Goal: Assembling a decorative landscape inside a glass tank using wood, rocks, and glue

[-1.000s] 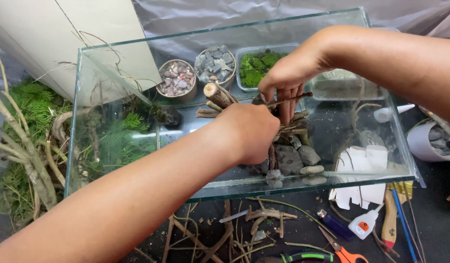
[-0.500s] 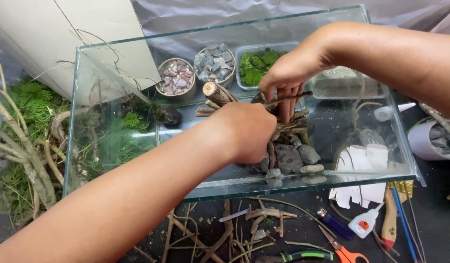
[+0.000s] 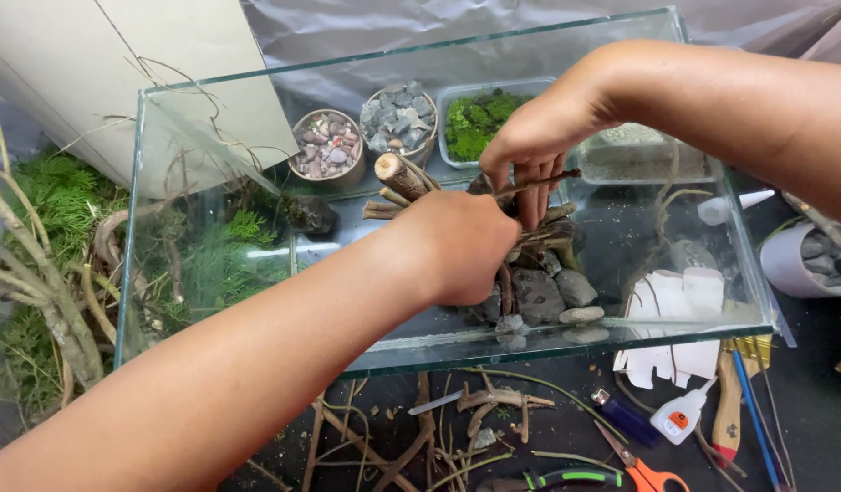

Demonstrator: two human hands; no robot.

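Both my hands reach down into a clear glass tank (image 3: 566, 342). My left hand (image 3: 461, 246) is curled around a bundle of brown driftwood branches (image 3: 402, 175) standing on grey stones (image 3: 552, 292) at the tank's middle. My right hand (image 3: 530, 150) comes in from the upper right and pinches a thin twig (image 3: 548, 180) that lies across the top of the wood. Its fingertips point down into the branches.
Behind the tank stand two round cups of pebbles (image 3: 327, 146) (image 3: 397, 117), a tray of green moss (image 3: 475, 118) and a tray of sand (image 3: 634, 155). Ferns and branches (image 3: 38, 264) lie left. In front are loose twigs (image 3: 484, 401), a glue bottle (image 3: 680, 419), orange scissors (image 3: 643, 469) and white paper (image 3: 675, 314).
The thin twig in my right hand has shifted slightly over the driftwood. My left hand keeps its hold on the branches with almost no movement.
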